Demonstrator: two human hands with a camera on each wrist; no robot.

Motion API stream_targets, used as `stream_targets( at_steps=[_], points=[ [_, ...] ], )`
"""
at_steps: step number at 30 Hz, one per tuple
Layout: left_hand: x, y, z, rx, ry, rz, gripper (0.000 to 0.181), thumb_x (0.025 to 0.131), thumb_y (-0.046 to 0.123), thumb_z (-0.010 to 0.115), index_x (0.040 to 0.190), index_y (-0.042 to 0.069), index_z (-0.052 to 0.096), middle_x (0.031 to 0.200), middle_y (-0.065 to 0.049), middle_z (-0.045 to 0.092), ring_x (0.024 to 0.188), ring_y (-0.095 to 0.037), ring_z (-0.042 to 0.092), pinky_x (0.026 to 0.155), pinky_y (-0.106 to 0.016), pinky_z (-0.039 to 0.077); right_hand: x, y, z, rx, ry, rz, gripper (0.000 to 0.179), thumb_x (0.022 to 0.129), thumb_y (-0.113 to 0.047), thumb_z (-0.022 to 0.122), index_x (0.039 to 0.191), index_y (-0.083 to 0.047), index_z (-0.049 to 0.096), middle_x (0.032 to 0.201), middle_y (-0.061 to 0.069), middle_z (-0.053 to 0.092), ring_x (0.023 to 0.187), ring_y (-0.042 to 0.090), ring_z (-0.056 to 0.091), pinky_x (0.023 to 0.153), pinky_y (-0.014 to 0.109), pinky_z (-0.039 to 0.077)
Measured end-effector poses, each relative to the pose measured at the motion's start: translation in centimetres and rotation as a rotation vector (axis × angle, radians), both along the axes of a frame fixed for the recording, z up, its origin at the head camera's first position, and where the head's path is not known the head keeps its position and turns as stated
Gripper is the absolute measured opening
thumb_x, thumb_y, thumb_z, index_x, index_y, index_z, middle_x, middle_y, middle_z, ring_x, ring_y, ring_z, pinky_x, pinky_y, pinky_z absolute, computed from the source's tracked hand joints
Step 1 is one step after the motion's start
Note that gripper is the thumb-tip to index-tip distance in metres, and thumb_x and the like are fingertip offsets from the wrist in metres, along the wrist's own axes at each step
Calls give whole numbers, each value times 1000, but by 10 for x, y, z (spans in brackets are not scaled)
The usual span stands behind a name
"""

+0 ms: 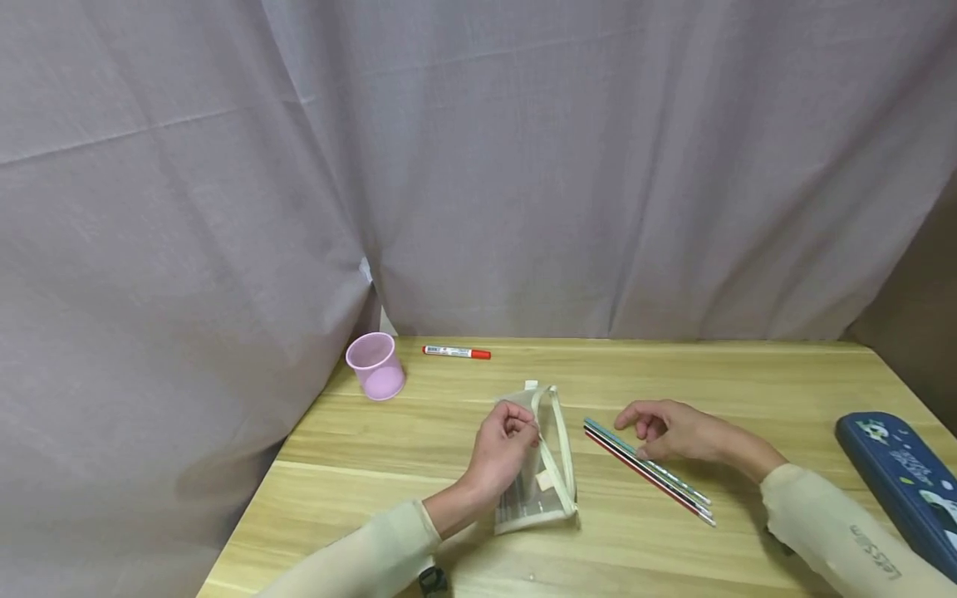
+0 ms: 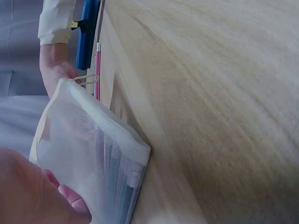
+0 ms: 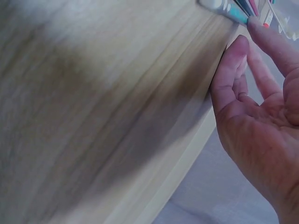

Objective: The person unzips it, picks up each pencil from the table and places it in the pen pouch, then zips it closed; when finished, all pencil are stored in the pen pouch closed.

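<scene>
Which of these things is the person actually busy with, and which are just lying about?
Apparently part of the job:
mesh pouch, pinched by the left hand
pencils, close by the right hand

Apparently just lying about, untouched:
pink cup
red-capped marker
dark blue case

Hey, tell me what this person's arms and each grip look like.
The left sleeve and right sleeve are pale cream; the right one carries dark lettering. A small black item shows beside the left one. The left grip and right grip wear no gloves.
</scene>
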State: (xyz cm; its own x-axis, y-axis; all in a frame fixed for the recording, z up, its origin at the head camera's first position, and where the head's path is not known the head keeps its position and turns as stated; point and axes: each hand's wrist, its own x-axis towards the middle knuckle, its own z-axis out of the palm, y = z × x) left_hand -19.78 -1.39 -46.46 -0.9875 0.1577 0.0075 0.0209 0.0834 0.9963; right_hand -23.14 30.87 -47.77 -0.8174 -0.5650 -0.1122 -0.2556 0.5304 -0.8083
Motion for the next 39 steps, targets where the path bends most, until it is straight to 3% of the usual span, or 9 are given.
stream_targets(
  at_steps=[7,11,15,18,24,31,36,39],
  points=[
    [-2,1,0,-3,-1,5,13,93,5,63,105,6,61,82,4,62,76,-11,62,72,-19,47,2,-9,2,45,90,-51,45,80,9,65,123,-1,60,96,7,58,81,8,53,68,21,46],
    [-2,1,1,-9,2,-2,13,93,5,63,106,5,61,82,3,63,77,-11,61,71,-19,46,3,-15,8,183,193,-74,37,84,2,73,118,-9,62,89,0,59,76,5,52,68,22,45],
    [-3,2,2,-19,11,-22,13,93,6,62,106,6,62,84,3,63,78,-9,61,71,-18,46,3,-18,13,259,168,-93,34,89,-2,77,117,-13,62,86,-3,60,65,6,52,55,21,46],
    [-3,2,3,-23,12,-29,12,94,7,63,106,6,62,85,4,63,78,-9,61,71,-18,46,3,-19,14,245,109,-97,34,90,0,75,119,-12,62,87,0,60,58,9,51,46,21,44],
    [-2,0,2,-21,-4,-30,12,95,8,63,107,6,62,86,3,63,78,-10,60,71,-19,46,4,-21,13,238,107,-78,34,91,1,72,121,-12,62,84,-1,61,54,6,51,45,20,44],
    [-1,1,0,-14,2,-26,12,95,7,63,107,5,62,85,2,63,78,-9,60,71,-18,46,2,-29,22,279,322,-68,41,81,0,73,120,-14,69,84,-7,64,74,3,54,67,22,45],
    [0,1,-1,-9,4,-29,12,95,8,63,107,5,62,85,3,63,78,-9,60,70,-18,46,3,-41,37,256,399,-140,39,85,-4,74,120,-19,71,89,-8,66,71,2,57,62,23,45],
    [0,0,-1,-7,7,-28,12,95,7,63,107,6,62,85,2,63,77,-9,60,70,-18,46,5,-49,43,178,427,-172,37,86,-4,74,120,-19,71,90,-6,67,71,2,59,61,23,46]
  ],
)
